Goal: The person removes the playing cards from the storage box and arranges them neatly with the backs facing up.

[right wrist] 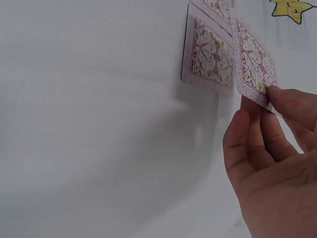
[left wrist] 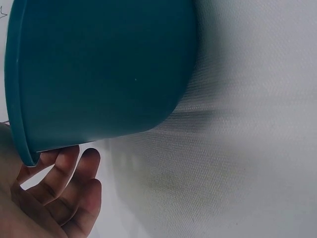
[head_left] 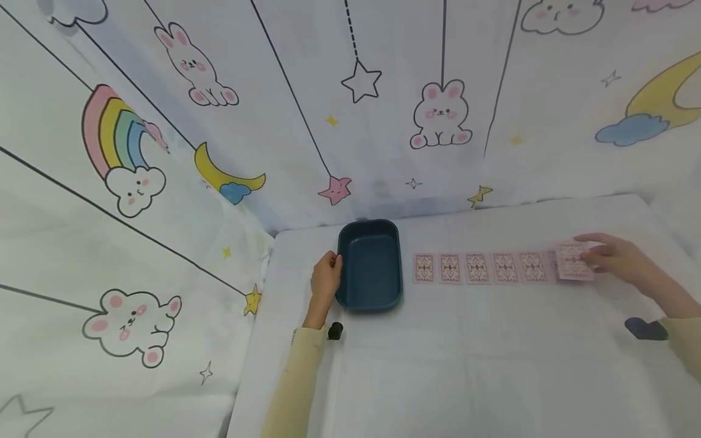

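Observation:
A dark teal rectangular plastic tub (head_left: 375, 309) stands upright at the left of the white table. My left hand (head_left: 326, 275) grips its left rim, with the fingers curled under the lip in the left wrist view. Between thumb and fingers, my right hand (head_left: 619, 258) pinches a playing card (right wrist: 255, 62) by its edge, red patterned back showing. That card is tilted above the table at the right end of a row. Several face-down playing cards (head_left: 477, 268) lie side by side in this row. The rightmost one (right wrist: 212, 57) is partly covered by the held card in the head view.
The white cloth on the table (head_left: 465, 377) extends in front of the row. Behind and to the left hang cloth walls (head_left: 383, 140) printed with rabbits, stars and moons. A dark band device (head_left: 646, 329) sits at my right wrist, and a small black one (head_left: 336, 331) at my left.

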`<state>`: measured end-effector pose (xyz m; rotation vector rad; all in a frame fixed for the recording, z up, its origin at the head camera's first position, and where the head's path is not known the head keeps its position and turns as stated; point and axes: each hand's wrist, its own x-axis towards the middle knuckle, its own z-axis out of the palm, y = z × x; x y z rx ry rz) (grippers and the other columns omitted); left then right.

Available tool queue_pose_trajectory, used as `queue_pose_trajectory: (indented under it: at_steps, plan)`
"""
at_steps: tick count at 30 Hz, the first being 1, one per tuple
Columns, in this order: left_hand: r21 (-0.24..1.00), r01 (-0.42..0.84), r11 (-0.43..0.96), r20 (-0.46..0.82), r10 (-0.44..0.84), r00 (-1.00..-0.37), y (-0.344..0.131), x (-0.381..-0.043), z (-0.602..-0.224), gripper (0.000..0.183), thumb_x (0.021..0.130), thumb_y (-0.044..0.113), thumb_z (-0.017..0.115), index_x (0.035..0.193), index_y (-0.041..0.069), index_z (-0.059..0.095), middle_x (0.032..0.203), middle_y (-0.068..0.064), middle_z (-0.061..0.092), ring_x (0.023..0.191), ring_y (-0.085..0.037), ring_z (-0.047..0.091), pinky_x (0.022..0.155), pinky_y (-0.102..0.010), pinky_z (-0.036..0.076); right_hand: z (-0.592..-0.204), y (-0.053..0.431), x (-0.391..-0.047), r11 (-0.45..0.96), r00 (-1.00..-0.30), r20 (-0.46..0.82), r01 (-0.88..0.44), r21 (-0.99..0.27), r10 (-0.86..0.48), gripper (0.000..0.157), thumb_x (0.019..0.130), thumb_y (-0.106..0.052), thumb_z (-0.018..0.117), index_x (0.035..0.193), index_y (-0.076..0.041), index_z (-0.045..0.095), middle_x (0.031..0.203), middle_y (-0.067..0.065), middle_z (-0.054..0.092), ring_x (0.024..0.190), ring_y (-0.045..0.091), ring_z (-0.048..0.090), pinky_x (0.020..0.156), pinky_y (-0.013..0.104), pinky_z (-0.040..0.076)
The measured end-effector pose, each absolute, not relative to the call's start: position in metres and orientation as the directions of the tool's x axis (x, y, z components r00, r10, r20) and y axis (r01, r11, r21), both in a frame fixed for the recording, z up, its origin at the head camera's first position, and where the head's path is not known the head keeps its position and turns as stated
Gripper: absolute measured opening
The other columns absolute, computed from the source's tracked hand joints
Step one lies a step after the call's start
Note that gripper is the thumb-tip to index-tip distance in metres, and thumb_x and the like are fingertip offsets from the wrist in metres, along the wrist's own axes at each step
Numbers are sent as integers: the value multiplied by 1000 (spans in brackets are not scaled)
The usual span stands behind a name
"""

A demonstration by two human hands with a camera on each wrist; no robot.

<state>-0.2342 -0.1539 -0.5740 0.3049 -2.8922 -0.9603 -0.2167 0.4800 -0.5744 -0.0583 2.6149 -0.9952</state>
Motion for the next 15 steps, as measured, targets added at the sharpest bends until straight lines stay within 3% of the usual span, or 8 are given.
queue_pose_trajectory:
  at_steps: [8,15]
  plan:
    - [600,-179,780,5,-228,-974,-154,-233,-569,25,105,32,51,95,11,61,80,-8,65,60,-19,53,52,-30,35,-573,498,-219,765,-920,-372,151,-626,-123,74,104,-46,49,150,6,25,146,46,21,126,66,29,93,69,43]
    - [603,-174,779,13,-227,-974,-153,-230,-569,25,105,31,52,94,10,60,79,-9,64,60,-20,52,52,-30,35,-579,516,-219,774,-903,-415,188,-605,-106,75,105,-46,45,149,9,21,142,48,19,122,66,29,91,71,41]
